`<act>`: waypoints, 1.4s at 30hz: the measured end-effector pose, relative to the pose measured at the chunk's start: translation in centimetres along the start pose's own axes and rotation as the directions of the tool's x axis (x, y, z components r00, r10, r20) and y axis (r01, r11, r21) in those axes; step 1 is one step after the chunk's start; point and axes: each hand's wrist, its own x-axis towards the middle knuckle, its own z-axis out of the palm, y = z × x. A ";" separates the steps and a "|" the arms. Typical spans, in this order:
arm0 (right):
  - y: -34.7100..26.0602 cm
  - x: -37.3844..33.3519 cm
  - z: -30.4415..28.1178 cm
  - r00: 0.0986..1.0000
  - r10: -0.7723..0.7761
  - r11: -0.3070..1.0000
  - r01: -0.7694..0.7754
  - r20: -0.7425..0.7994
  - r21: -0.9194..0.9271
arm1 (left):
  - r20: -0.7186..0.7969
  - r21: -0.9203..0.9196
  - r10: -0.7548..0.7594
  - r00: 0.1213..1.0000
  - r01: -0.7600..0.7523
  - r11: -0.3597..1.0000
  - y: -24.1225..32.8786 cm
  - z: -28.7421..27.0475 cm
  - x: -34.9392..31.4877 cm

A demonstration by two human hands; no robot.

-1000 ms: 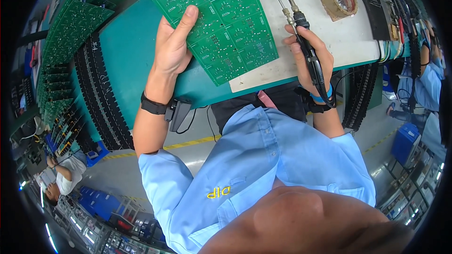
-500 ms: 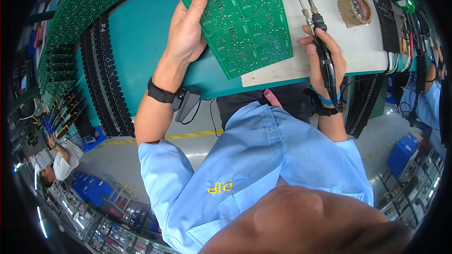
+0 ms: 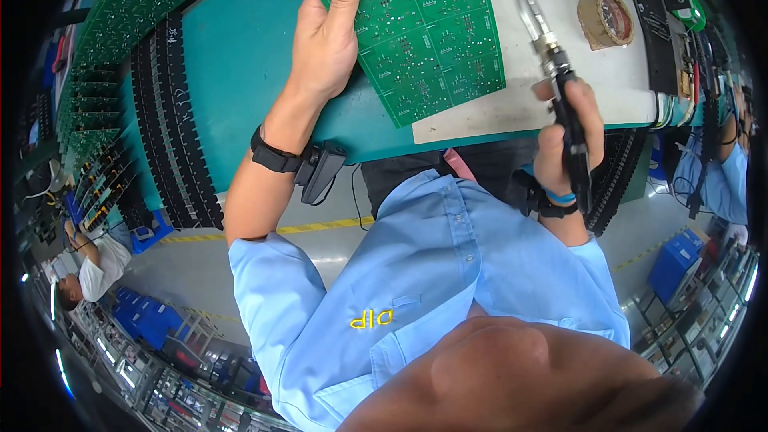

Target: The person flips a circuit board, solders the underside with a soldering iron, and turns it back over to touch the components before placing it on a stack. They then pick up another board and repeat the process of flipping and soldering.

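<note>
Soldering iron (image 3: 559, 72) in the right hand (image 3: 552, 152), green circuit-board panel (image 3: 436, 40) in the left hand (image 3: 326, 44).
Nearest, the right hand is curled round the iron's black handle, a little blurred, the iron's tip pointing far and apart from the panel. The left hand pinches the panel's left edge, thumb on top, fingers underneath mostly hidden; the panel is over the teal surface (image 3: 240, 56) and the pale mat (image 3: 620, 84). Farther right, a tan-rimmed round container (image 3: 594, 19) sits on the mat, a green spool (image 3: 696, 13) to its right.
</note>
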 end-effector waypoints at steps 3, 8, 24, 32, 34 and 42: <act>-1.9 0.4 0.6 0.965 -0.026 0.998 0.010 0.262 0.061 | 0.008 0.293 0.169 0.986 -0.164 0.942 0.0 -0.6 0.2; -1.7 -0.2 2.2 0.945 -0.028 0.995 -0.005 0.327 0.099 | -0.011 0.508 0.206 0.978 -0.172 0.844 0.5 -0.5 0.1; -1.8 0.7 3.1 0.929 -0.022 0.993 -0.021 0.370 0.114 | 0.034 0.467 0.240 0.970 -0.228 0.854 0.2 -1.0 0.1; -1.5 0.6 3.2 0.931 -0.037 0.991 -0.012 0.364 0.131 | 0.023 0.464 0.238 0.971 -0.221 0.858 0.3 -0.8 0.0; -1.5 0.6 3.2 0.931 -0.037 0.991 -0.012 0.363 0.132 | 0.023 0.455 0.246 0.969 -0.229 0.861 0.3 -0.7 0.0; -1.4 0.8 3.1 0.930 -0.030 0.988 -0.029 0.366 0.153 | 0.027 0.441 0.232 0.972 -0.220 0.870 0.3 -0.8 0.0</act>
